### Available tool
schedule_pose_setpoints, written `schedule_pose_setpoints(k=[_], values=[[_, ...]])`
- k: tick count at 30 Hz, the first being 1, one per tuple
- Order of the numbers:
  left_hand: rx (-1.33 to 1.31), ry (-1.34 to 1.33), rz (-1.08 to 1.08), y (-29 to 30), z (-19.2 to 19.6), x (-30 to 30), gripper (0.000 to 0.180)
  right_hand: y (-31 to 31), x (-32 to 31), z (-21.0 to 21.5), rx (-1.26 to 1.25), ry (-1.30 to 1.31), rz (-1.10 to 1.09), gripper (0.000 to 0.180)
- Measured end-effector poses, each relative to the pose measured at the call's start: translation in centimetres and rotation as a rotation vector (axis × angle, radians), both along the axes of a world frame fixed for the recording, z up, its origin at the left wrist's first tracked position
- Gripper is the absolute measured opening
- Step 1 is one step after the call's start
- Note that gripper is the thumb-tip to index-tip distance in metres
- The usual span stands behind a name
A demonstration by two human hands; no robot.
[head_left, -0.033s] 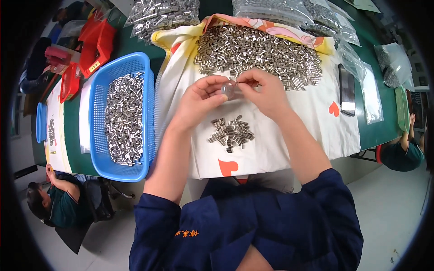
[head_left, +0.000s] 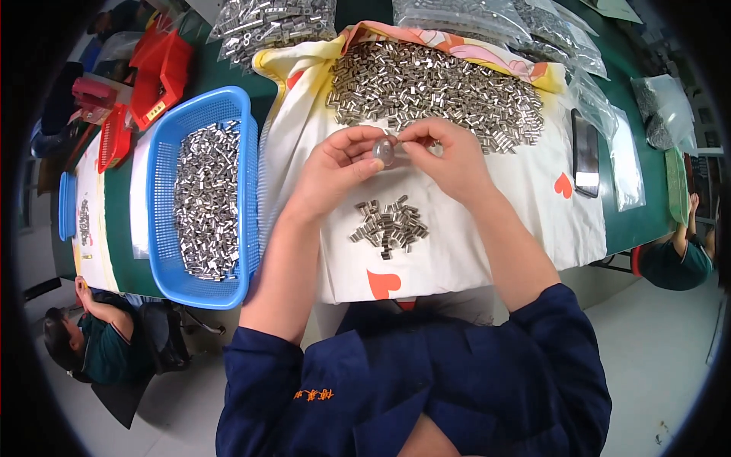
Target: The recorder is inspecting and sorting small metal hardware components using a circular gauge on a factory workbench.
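Observation:
My left hand [head_left: 346, 164] is closed, pinching a small round clear piece [head_left: 384, 151] that looks like a lens, between thumb and fingers. Close beside it on the right, my right hand [head_left: 445, 156] is closed with thumb and forefinger pressed together; whatever is in the pinch is too small to make out. A bit of shiny metal [head_left: 436, 149] shows within the right hand's curled fingers. Below both hands, a small pile of short metal sleeves [head_left: 388, 225] lies on the white cloth [head_left: 457, 266]. A far larger heap of such sleeves [head_left: 434, 87] spreads beyond my hands.
At the left stands a blue basket [head_left: 247, 190] of metal pieces, with red bins [head_left: 164, 80] behind it. Bags of metal parts [head_left: 278, 27] line the back. To the right lies a black phone [head_left: 585, 152]. Other people sit at left [head_left: 114, 343] and right [head_left: 670, 263].
The clear round piece is tilted slightly differently and looks darker. Both hands stay almost in place, and the piles look the same.

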State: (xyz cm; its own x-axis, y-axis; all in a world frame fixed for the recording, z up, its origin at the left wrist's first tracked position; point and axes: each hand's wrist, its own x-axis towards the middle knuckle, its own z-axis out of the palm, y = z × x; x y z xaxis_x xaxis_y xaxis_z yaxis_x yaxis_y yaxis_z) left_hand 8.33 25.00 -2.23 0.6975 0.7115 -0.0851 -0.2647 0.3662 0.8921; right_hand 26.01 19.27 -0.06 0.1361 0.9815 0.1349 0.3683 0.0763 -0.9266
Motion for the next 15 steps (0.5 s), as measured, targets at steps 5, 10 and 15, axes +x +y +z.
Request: schedule_pose_setpoints(k=[5,10,15], values=[[-0.057,0.049,-0.028,0.17,0.04,0.26,0.036,-0.14,0.31,-0.15,0.023,0.043,0.086,0.010],[-0.046,0.096,-0.011,-0.05,0.17,0.29,0.035,-0.28,0.32,0.26,-0.023,0.004,0.118,0.011],[-0.013,0.175,0.031,-0.51,0.41,0.76,0.033,-0.11,0.06,-0.18,0.354,-0.407,0.081,0.011]])
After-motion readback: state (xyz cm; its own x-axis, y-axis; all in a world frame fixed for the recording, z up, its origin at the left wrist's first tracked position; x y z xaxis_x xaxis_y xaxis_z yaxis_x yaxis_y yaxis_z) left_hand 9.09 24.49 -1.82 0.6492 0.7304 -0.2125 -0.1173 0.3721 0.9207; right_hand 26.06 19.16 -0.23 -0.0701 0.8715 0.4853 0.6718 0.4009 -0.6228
